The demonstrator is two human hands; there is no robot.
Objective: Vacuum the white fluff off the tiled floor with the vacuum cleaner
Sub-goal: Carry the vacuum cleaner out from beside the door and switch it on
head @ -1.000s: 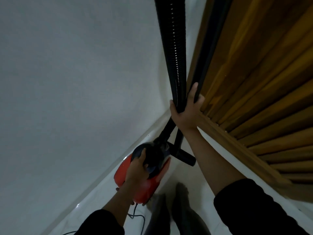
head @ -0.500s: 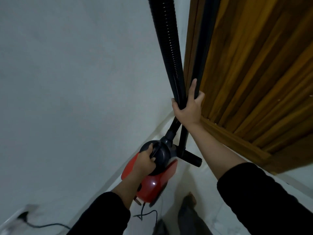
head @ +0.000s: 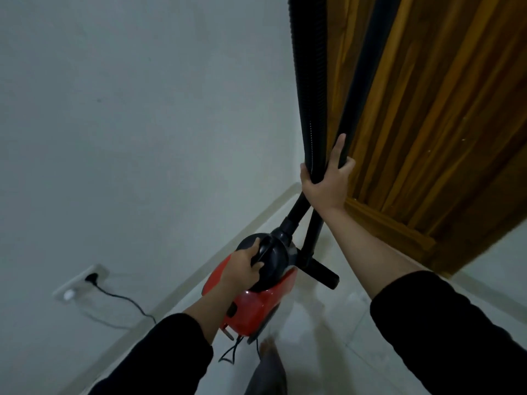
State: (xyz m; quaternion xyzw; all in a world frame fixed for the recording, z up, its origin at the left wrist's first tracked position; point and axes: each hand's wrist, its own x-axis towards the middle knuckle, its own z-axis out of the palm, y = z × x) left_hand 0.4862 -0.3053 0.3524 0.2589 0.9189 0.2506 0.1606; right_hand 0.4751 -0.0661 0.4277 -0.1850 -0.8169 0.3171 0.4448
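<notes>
The red and black vacuum cleaner (head: 256, 303) hangs above the tiled floor (head: 336, 337). My left hand (head: 245, 266) grips its black top handle. My right hand (head: 328, 181) grips the ribbed black hose (head: 308, 81) and the smooth black tube (head: 362, 81) together, its forefinger straight up along the tube. Both run up out of the frame. The floor nozzle (head: 319, 269) at the tube's lower end sticks out beside the vacuum body. No white fluff shows on the visible floor.
A wooden door (head: 442, 109) stands at the right, close behind the tube. A grey wall (head: 142, 109) fills the left, with a socket (head: 91, 277) and a black cord (head: 125, 297) plugged in. My leg and bare foot (head: 268, 363) are below the vacuum.
The view has swung left and down, bringing the wall socket and cord into sight. Both hands keep their grips; the vacuum sits a little higher and further right in view.
</notes>
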